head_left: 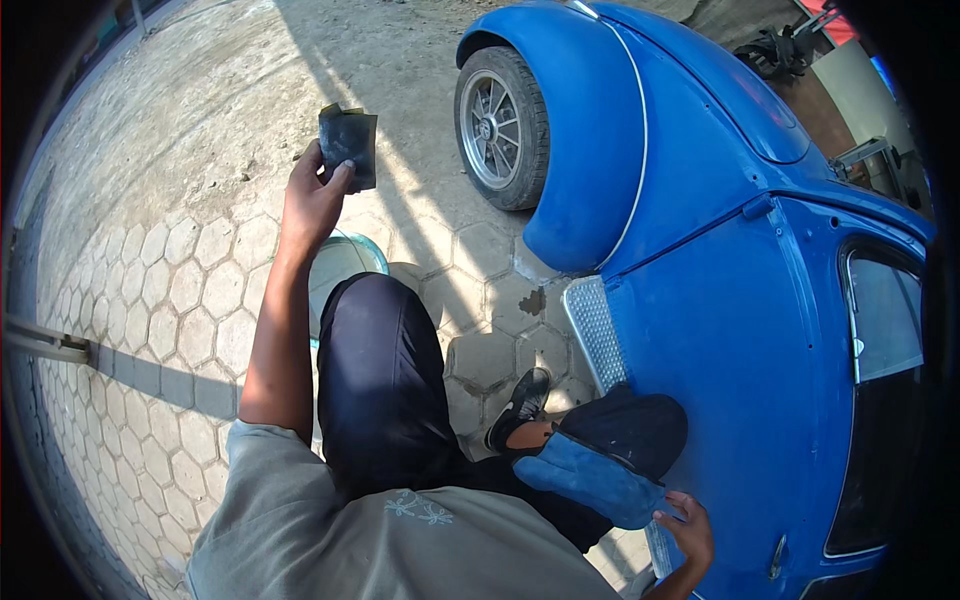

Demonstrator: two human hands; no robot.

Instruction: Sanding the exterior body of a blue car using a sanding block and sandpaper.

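Observation:
My left hand (318,200) is raised out in front of me, thumb and fingers closed on a small stack of dark grey sandpaper sheets (347,140). The sheets' upper edges fan slightly apart. Across my bent right knee lies a blue cloth (590,478), its surface dusty and worn. At its lower right corner, my right hand (690,530) pinches the edge between thumb and fingers. A blue car (720,380) stands close along my right side. Below my left forearm, partly hidden by my left knee, is a teal-rimmed bucket (360,255).
The car's front wheel (498,130) and rounded fender (590,150) are ahead on the right. A ribbed metal running board (594,325) runs beside my right foot. Hexagonal pavers (190,300) cover the ground, meeting bare dirt farther off. A metal post (45,340) is at the left.

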